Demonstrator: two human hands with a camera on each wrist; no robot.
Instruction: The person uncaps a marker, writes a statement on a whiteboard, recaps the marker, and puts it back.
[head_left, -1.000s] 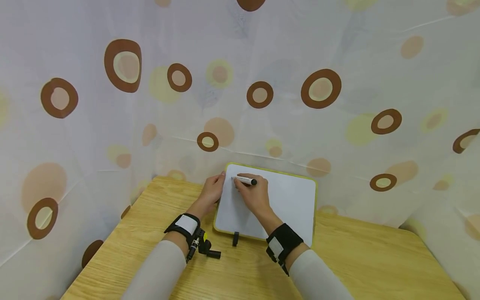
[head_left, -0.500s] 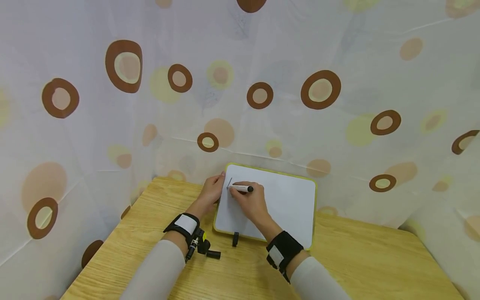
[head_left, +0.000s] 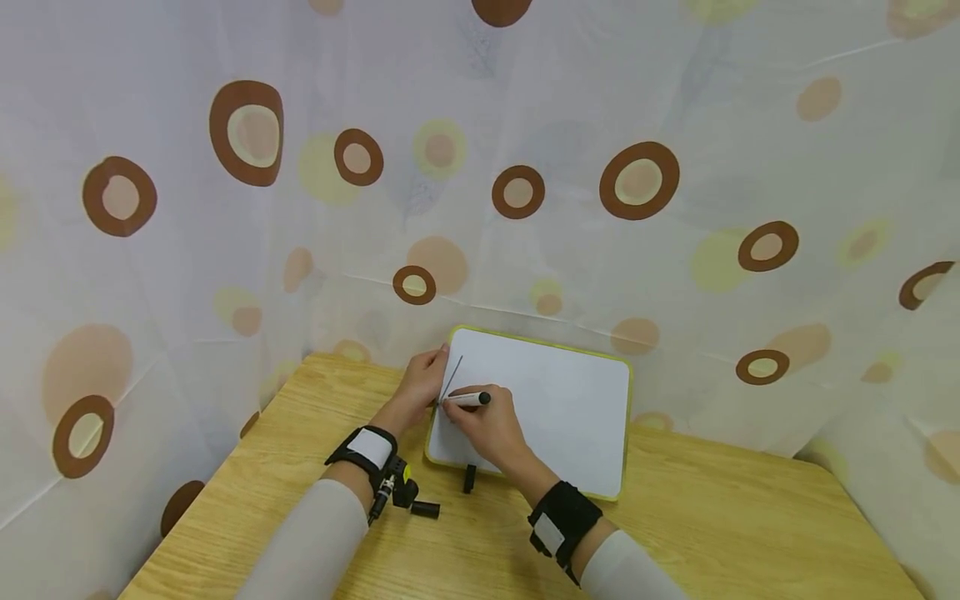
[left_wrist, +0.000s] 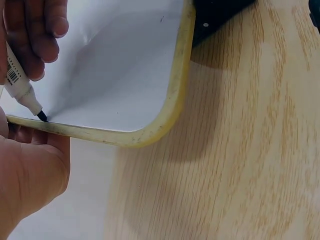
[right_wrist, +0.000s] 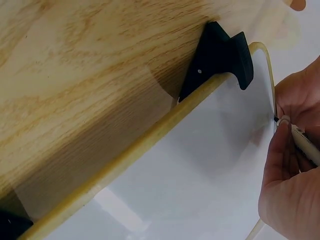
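A whiteboard (head_left: 566, 404) with a yellow frame leans back on the table, held at its left edge by my left hand (head_left: 418, 387). In the left wrist view, that hand's fingers pass behind the frame. My right hand (head_left: 489, 427) pinches a white marker (head_left: 471, 400) with a black end. Its dark tip meets the board's left border, close to the left hand, as the left wrist view shows. A thin dark slanting line (head_left: 452, 373) runs from near the upper left corner down to the marker. The left hand's fingers are mostly hidden behind the board in the head view.
A black stand foot (right_wrist: 220, 60) grips the board's lower edge, and part of another dark foot (right_wrist: 12, 225) shows in the right wrist view. The wooden table (head_left: 750, 517) extends to both sides. A patterned curtain (head_left: 570, 250) hangs behind. Both wrists wear black straps (head_left: 566, 525).
My right hand has moved down and left with the marker, and the dark line has grown from the upper left to the left border. The left hand stays at the edge.
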